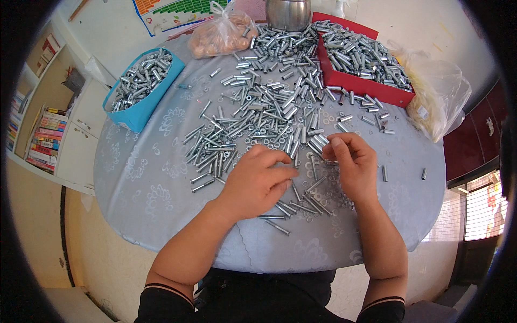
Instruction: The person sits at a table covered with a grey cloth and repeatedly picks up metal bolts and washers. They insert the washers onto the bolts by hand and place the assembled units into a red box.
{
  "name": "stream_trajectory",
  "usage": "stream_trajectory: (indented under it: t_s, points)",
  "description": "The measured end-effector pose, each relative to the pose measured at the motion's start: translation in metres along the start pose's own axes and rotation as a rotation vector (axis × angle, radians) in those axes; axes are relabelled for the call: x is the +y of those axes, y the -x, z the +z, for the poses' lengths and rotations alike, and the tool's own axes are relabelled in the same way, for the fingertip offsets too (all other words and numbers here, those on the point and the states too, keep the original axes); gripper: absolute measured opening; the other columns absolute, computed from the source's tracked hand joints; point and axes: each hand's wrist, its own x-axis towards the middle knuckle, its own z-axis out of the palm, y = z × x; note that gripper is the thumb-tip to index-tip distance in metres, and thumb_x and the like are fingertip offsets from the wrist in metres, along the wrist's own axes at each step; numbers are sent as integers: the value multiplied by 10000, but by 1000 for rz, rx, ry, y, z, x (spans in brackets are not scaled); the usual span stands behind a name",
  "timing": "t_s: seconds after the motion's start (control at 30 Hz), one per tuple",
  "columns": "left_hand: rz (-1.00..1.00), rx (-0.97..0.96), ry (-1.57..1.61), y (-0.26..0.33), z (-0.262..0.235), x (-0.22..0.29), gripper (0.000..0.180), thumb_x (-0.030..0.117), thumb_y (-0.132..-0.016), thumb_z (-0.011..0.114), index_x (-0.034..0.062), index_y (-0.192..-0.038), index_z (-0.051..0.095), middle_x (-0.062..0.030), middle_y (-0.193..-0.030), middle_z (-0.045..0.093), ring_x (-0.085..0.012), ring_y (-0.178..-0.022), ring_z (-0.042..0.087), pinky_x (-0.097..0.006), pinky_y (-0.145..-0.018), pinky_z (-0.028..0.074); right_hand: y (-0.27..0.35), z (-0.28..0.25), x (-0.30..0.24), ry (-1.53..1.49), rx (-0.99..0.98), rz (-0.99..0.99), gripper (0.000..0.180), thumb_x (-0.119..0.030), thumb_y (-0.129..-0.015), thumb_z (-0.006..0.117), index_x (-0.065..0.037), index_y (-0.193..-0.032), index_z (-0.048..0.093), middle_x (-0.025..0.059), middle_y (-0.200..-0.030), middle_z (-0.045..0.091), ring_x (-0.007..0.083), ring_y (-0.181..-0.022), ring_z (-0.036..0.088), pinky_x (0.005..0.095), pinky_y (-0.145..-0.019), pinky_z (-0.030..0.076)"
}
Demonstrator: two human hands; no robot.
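My left hand (258,180) hovers over the near middle of the pile, its fingers bent and a small gap between thumb and forefinger; I see nothing held in it. My right hand (355,167) is closed, thumb against the curled fingers, at the pile's right side. Several shiny metal sleeves (318,143) lie right by its fingertips; whether any is gripped I cannot tell. Long bolts (315,204) lie loose below and between the hands. More bolts (215,137) are heaped to the left, with small nuts and washers (264,139) among them.
A blue box (141,116) of metal parts stands at the left. At the far right is a red box (366,89), also full, beside a clear plastic bag (439,99). Behind the pile are a knotted bag (223,35) of round brown things and a metal pot (288,15). A grey cloth (145,199) covers the table.
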Motion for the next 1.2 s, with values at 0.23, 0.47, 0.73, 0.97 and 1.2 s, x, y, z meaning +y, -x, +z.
stream_trajectory:
  t_s: [0.23, 0.47, 0.73, 0.97, 1.2]
  points:
    - [-31, -126, -25, 3, 7, 0, 162, 142, -763, 709, 102, -920, 709, -33, -1059, 615, -257, -1007, 523, -373, -876, 430, -5, -7, 1, -78, 94, -37, 177, -132, -969, 575, 31, -1000, 636, 63, -811, 663, 107, -728, 622, 240, -679, 511]
    - [-151, 8, 50, 3, 2, -7, 103, 108, -796, 693, 76, -893, 679, -50, -912, 634, -240, -839, 574, -345, -757, 474, -6, -6, 7, -57, 91, -9, 185, -144, -962, 589, 31, -996, 637, 55, -808, 660, 96, -712, 609, 234, -656, 495]
    - [-698, 433, 1407, 2, -5, -15, 265, 67, -911, 622, 25, -1172, 622, -19, -854, 609, -95, -685, 547, -270, -646, 486, -8, -22, 1, 432, -68, -42, 132, -96, -858, 648, -10, -956, 669, 74, -821, 667, 144, -685, 607, 278, -642, 489]
    - [-655, 399, 1639, 2, -6, -20, 379, 62, -949, 553, 42, -1325, 515, -81, -935, 649, -126, -703, 599, -294, -666, 507, -6, -32, -5, 827, -344, -201, 211, -78, -756, 651, -60, -964, 682, 126, -923, 639, 312, -869, 632, 389, -770, 509]
    - [-661, 359, 1418, 2, -3, -12, 344, 76, -969, 519, 26, -1310, 505, -169, -1068, 669, -164, -786, 668, -290, -740, 552, -5, -20, -11, 570, -340, -145, 186, -53, -808, 640, -31, -992, 656, 141, -914, 617, 302, -840, 626, 371, -751, 504]
